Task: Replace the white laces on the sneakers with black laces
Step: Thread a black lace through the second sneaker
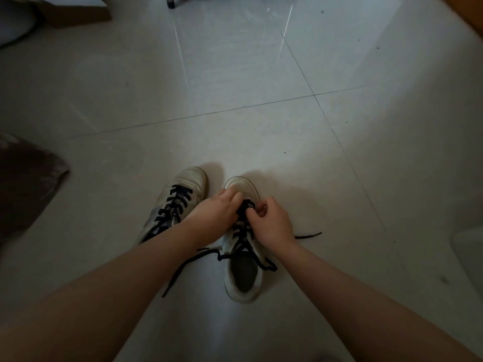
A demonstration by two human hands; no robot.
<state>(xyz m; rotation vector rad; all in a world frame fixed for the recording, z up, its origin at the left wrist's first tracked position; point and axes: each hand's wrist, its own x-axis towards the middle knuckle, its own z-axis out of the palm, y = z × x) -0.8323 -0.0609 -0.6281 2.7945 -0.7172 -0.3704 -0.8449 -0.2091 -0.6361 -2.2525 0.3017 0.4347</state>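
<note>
Two white sneakers stand side by side on the pale tiled floor (261,87), toes pointing away from the person. The left sneaker (183,189) is fully threaded with a black lace (173,205) crossing up its front. The right sneaker (241,262) sits just beside it, its opening facing the camera, and carries its own black lace (241,235) through the eyelets, though the two ends lie loose: one end (183,267) trails over the floor toward the near left, the other (309,235) runs out to the right from behind the right wrist.

Both bare forearms reach forward from the bottom corners and meet over the toe half of the right sneaker. The left hand (218,211) lies knuckles up, fingers curled down over the lacing near the toe cap; it appears to pinch the lace there, but the fingertips are hidden under the hand. The right hand (271,220) faces it, fingers bent inward and thumb tucked against them, gripping the lace at the lower crossings. The two hands nearly touch above the tongue.

A dark cloth or cushion (26,184) lies at the left edge, a chair leg (170,2) stands at the top, and a brown cardboard box (75,10) sits in the far left corner
</note>
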